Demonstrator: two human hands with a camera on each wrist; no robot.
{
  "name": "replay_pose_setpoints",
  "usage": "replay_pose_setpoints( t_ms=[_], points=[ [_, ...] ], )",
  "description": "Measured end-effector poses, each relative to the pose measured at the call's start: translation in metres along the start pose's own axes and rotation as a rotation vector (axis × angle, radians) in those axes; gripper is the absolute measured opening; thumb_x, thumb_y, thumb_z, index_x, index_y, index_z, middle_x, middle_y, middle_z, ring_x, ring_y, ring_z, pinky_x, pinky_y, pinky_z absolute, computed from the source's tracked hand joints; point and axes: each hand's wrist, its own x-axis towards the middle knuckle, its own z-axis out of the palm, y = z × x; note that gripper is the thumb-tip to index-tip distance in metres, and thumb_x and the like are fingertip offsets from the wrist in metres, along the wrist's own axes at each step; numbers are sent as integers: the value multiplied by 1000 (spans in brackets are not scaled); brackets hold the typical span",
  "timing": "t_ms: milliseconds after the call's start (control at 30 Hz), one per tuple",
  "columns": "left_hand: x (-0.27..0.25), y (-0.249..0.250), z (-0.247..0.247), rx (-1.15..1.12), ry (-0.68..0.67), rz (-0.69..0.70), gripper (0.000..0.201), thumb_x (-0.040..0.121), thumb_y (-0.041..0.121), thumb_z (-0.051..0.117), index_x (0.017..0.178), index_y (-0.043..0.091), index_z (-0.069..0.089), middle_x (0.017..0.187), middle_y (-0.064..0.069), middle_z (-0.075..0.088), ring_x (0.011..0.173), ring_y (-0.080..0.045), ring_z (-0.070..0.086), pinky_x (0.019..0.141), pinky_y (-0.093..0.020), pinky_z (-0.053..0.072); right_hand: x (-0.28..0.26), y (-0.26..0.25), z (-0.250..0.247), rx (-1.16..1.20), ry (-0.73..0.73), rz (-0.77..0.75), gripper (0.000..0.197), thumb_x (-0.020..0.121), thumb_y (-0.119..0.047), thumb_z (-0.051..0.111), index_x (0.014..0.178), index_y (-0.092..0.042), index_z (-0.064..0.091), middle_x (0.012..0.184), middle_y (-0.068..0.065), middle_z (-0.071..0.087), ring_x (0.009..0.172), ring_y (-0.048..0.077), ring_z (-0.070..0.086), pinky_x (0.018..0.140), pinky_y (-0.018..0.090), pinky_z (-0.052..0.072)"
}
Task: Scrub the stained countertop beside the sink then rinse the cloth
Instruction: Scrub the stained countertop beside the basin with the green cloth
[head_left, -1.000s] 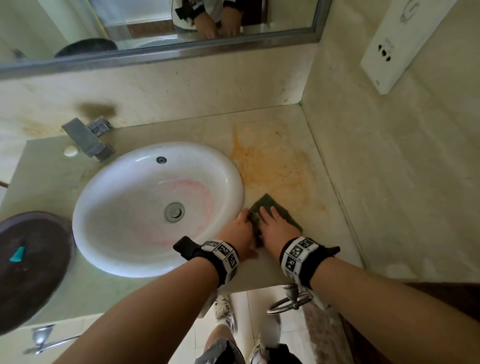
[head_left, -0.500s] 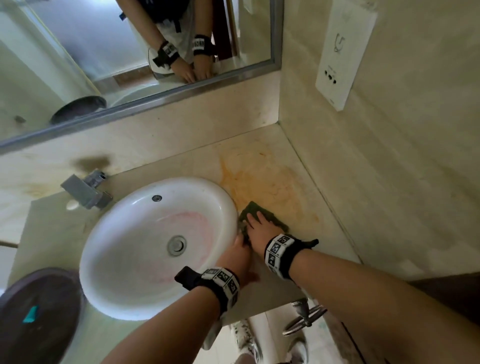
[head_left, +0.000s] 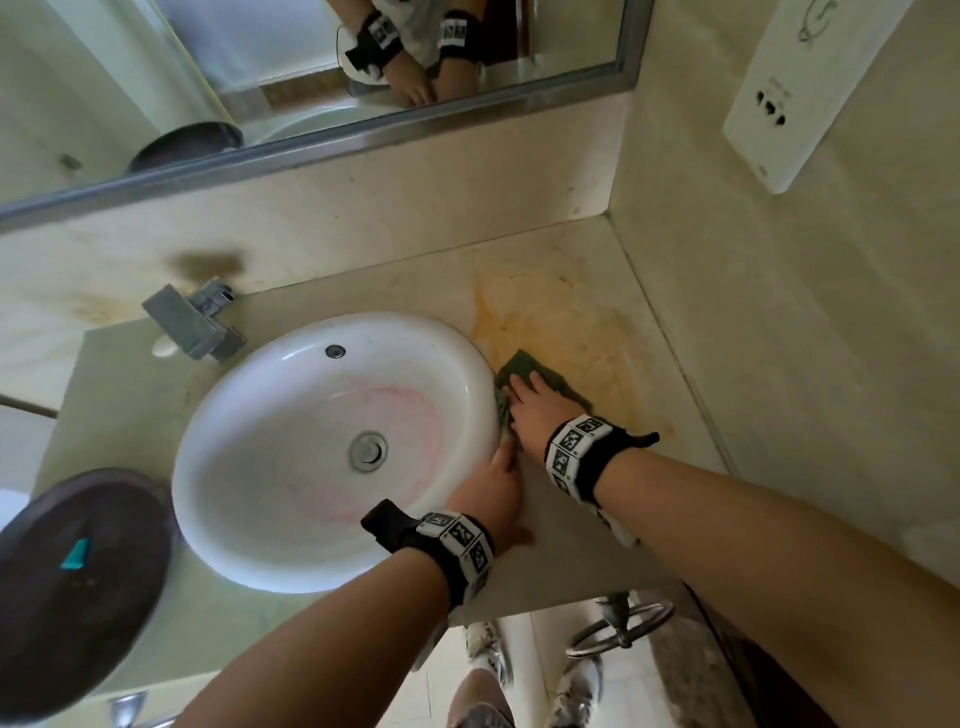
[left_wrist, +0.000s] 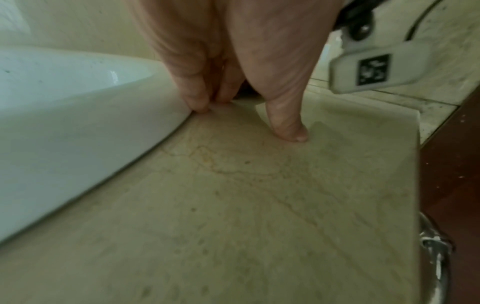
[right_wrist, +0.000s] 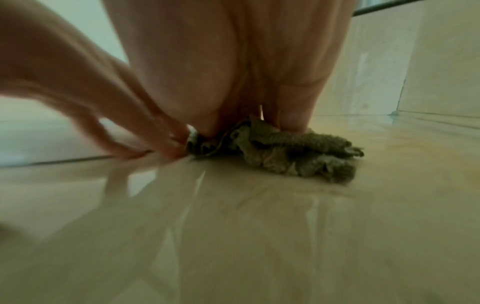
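A crumpled green cloth (head_left: 522, 366) (right_wrist: 298, 156) lies on the beige countertop (head_left: 665, 395), right against the rim of the white sink (head_left: 291, 415). It sits at the near edge of an orange stain (head_left: 561, 322). My right hand (head_left: 534, 408) (right_wrist: 233, 72) lies flat on top of the cloth and presses it down. Nearer the front edge, my left hand (head_left: 491, 491) (left_wrist: 228, 61) rests on the counter beside the rim. Its fingertips (right_wrist: 168, 144) touch the cloth's near end, and its thumb (left_wrist: 288, 131) is planted on bare stone.
A chrome faucet (head_left: 192, 327) stands behind the sink on the left. A dark round lid (head_left: 78, 571) sits at the left end. Walls close the counter at the back and right, with a mirror (head_left: 311, 62) and a white socket plate (head_left: 795, 93).
My right hand has slid the cloth away from the front edge, along the sink rim toward the stain. My left hand stays near the front edge, its fingertips trailing at the cloth's end.
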Motion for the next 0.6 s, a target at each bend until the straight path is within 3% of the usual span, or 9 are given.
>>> replay_pose_setpoints(
  t_ms=[200, 300, 433, 600],
  points=[
    [1, 2, 0, 354, 17, 177, 85, 81, 61, 61, 142, 4, 44, 141, -14, 46, 138, -32, 21, 118, -41, 23, -45, 3, 51, -153, -111, -69, 53, 102, -19, 22, 154, -15, 12, 163, 5, -8, 149, 34, -5, 119, 48, 17],
    [2, 2, 3, 378, 25, 175, 80, 83, 60, 59, 137, 1, 50, 136, -12, 53, 139, -32, 17, 117, -39, 23, -48, 4, 55, -182, -132, -81, 54, 102, -22, 24, 154, -15, 13, 163, 6, -9, 148, 36, -6, 119, 50, 16],
    [-2, 4, -1, 288, 84, 136, 95, 80, 55, 67, 149, 0, 30, 154, -16, 27, 145, -29, 12, 120, -36, 14, -38, 0, 41, -48, -89, -48, 55, 100, -16, 22, 154, -17, 11, 163, 1, -8, 149, 31, -4, 119, 50, 17],
    [-6, 2, -3, 107, 80, 63, 118, 71, 52, 77, 154, 3, 9, 159, -12, 3, 145, -30, 20, 120, -37, 16, -9, -8, 18, -21, -18, 8, 55, 100, -11, 19, 154, -12, 9, 163, -1, -6, 150, 27, -4, 120, 47, 15]
  ],
)
